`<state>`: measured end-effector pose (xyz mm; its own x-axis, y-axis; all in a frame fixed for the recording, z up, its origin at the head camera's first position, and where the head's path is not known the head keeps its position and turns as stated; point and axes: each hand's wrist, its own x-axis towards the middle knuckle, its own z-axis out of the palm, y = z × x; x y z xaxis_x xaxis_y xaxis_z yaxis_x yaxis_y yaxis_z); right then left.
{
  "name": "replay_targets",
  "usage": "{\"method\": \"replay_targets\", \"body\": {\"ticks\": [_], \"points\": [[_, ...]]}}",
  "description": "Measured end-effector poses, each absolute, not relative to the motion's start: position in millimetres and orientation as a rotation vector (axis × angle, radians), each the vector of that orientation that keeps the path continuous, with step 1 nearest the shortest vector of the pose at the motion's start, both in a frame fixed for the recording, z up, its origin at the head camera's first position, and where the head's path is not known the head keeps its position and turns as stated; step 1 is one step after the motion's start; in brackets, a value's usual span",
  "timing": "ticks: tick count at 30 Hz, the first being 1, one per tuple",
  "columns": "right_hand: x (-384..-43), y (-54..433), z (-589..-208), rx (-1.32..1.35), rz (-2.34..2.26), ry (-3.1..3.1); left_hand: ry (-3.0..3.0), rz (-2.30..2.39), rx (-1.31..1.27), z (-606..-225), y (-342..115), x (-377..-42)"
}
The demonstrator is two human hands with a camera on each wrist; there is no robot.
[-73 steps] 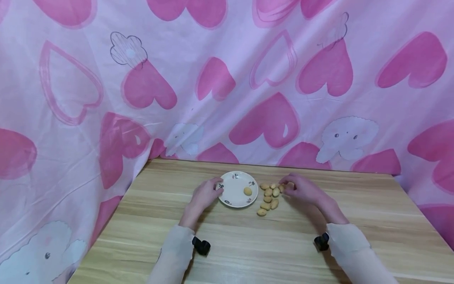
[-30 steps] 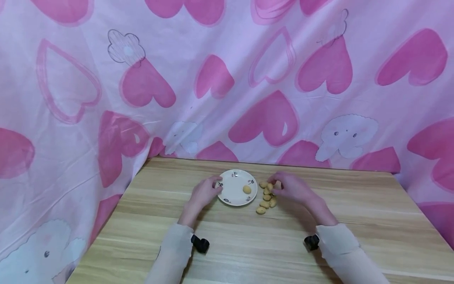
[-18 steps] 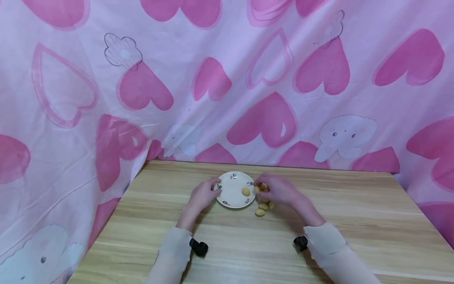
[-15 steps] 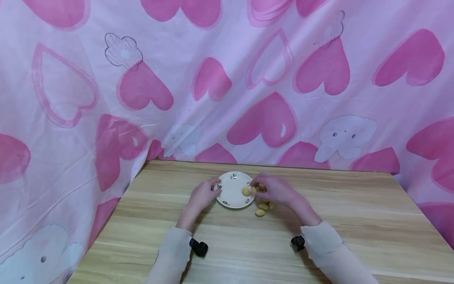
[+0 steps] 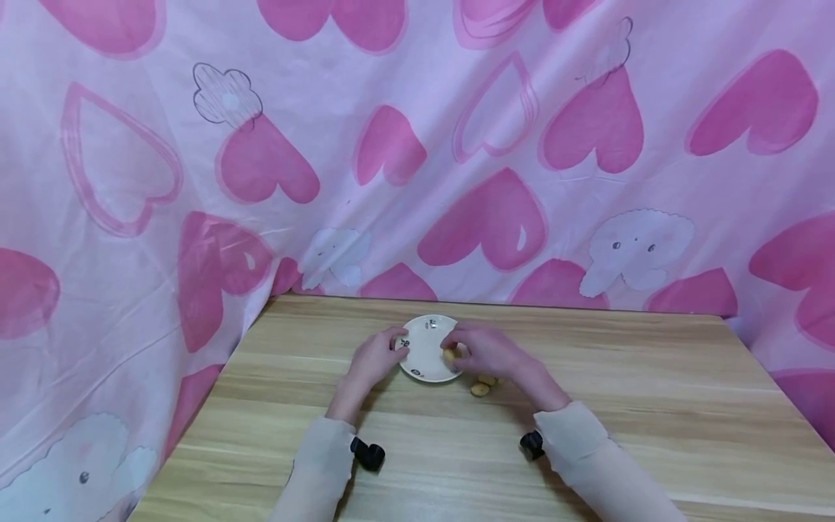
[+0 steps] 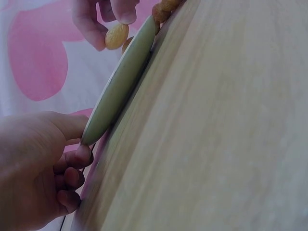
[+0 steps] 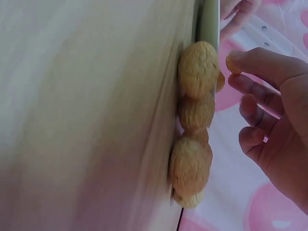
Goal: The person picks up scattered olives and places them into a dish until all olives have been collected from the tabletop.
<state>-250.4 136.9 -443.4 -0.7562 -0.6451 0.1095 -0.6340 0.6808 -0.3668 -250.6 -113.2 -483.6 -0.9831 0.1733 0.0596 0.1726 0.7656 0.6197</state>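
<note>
My left hand (image 5: 375, 359) pinches the left rim of a small white plate (image 5: 424, 355) with dark printed motifs. In the left wrist view its thumb and index finger meet at the plate's edge. My right hand (image 5: 492, 351) is over the plate's right side. Between its thumb and index finger it pinches a tan oval nut-like piece (image 6: 116, 36), apart from the plate. A similar piece (image 7: 220, 82) lies on the plate, mostly hidden behind the rim. Several more wrinkled tan pieces (image 7: 197, 70) lie on the table right of the plate, partly covered by my right hand in the head view.
The wooden table (image 5: 417, 449) runs back to a pink heart-patterned cloth (image 5: 391, 145) hanging behind it and at the sides. A black wrist camera (image 5: 369, 454) is on the left wrist, another camera (image 5: 532, 444) on the right.
My right hand has picked up a nut-like piece from the right side of the group and carried it left, over the plate. My left hand stays at the plate's rim.
</note>
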Motion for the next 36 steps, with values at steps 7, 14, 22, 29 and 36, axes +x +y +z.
{"method": "replay_targets", "body": {"ticks": [7, 14, 22, 29, 36], "points": [[-253, 125, -448, -1.095, -0.508, 2.814, 2.940, 1.048, 0.281, -485, -114, -251], [-254, 119, -452, -1.102, -0.429, 2.781, 2.944, 1.054, 0.286, -485, -114, -251], [-250, 122, -450, -1.070, -0.455, 2.784, 2.945, 1.067, 0.300, -486, -115, -251], [-241, 135, -441, -0.947, -0.657, 2.813, 2.933, 1.074, 0.275, -484, -115, -250], [-238, 150, -440, -0.765, -0.678, 2.975, 2.928, 1.080, 0.292, -484, -115, -250]]}}
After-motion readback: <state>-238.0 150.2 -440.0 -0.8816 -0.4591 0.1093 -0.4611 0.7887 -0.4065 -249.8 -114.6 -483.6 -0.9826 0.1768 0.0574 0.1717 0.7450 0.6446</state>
